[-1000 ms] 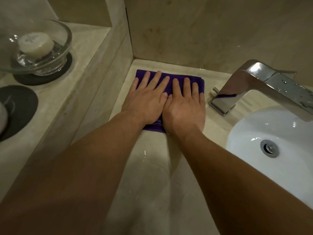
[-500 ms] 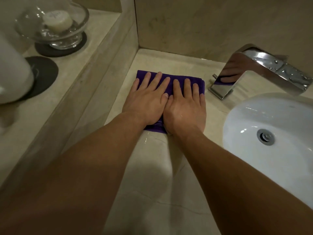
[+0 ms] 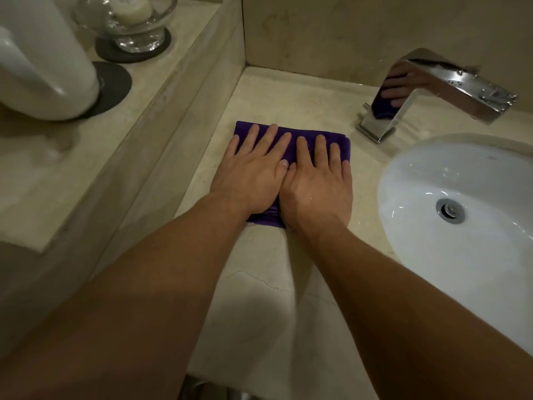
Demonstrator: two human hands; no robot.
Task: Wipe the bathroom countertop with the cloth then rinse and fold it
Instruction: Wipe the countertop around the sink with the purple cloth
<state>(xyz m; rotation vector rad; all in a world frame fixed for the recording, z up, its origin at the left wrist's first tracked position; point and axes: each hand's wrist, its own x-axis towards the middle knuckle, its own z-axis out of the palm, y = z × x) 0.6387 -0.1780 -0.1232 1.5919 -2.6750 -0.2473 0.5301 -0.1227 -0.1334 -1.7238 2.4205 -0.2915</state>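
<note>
Item: purple cloth point(image 3: 244, 132), folded flat on the countertop point(image 3: 274, 284) toward its back-left corner, between the raised ledge point(image 3: 144, 96) and the faucet point(image 3: 450, 88); far edge runs left to right along the back wall; long axis covered by my hands, cannot tell. My left hand point(image 3: 253, 174) and right hand point(image 3: 317, 186): palms down, fingers straight, side by side, pressing it. On the ledge: soap point(image 3: 131, 7) in a glass dish point(image 3: 135, 30); embossed marking unreadable. Right: white basin point(image 3: 418, 183).
</note>
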